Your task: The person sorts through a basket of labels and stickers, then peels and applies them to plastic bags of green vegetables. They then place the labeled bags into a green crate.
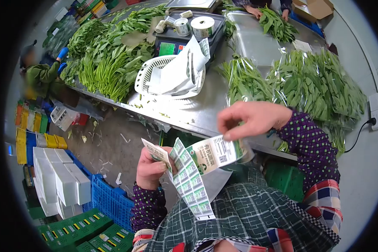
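My left hand (pixel 152 169) is closed on a sheet of small green-and-white stickers (pixel 192 180) and a folded piece of label strip (pixel 156 152). My right hand (pixel 250 119) pinches the top edge of a printed label (pixel 216 154) with green borders and a square code. That label lies beside the sticker sheet, and its right end is blurred. Both hands are above my lap, in front of the metal table's edge. Beyond them a white plastic basket (pixel 145 77) on the table holds papers and sheets (pixel 178 69).
Leafy greens (pixel 109 63) cover the table's left; bagged greens (pixel 319 80) lie right. Label rolls (pixel 202 26) rest on a scale. A person's hands (pixel 254 11) touch greens at the back. Another person (pixel 44 77) stands left. Blue crate (pixel 109 199) and white boxes (pixel 56 176) are lower left.
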Demonstrator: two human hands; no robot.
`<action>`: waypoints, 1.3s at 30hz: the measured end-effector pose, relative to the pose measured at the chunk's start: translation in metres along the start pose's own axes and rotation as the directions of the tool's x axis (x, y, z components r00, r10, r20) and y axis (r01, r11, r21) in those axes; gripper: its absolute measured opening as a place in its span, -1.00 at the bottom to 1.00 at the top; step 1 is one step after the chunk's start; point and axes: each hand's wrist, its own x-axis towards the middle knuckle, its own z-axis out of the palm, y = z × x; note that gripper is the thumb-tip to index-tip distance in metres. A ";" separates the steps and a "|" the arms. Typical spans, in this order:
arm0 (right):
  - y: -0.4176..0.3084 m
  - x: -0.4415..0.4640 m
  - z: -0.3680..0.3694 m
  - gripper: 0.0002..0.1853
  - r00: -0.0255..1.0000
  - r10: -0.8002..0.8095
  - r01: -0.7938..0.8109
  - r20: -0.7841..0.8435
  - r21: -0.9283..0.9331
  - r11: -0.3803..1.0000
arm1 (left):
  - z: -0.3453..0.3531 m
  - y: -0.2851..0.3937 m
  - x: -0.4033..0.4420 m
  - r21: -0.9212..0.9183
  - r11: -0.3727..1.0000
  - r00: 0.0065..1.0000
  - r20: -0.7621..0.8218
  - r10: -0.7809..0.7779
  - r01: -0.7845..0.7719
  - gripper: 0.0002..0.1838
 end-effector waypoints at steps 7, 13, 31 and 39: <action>-0.006 0.010 0.018 -0.72 0.999 0.036 -0.038 0.039 0.054 0.998 | 0.008 0.005 0.004 -0.037 0.999 1.000 -0.002 0.024 -0.024 -0.68; -0.002 0.007 0.039 -0.80 0.972 0.012 -0.003 -0.235 0.038 0.999 | 0.027 0.018 -0.005 0.265 0.962 0.989 -0.144 -0.034 0.072 -0.74; 0.055 -0.014 0.028 -0.69 0.763 0.083 0.111 -0.641 0.257 0.960 | 0.001 0.011 0.025 0.085 0.988 0.990 -0.045 0.133 -0.129 -0.73; -0.001 0.011 0.039 -0.10 0.870 -0.187 0.274 -0.457 0.131 0.953 | 0.000 -0.007 0.070 -0.255 0.956 0.968 0.159 0.193 -0.149 -0.75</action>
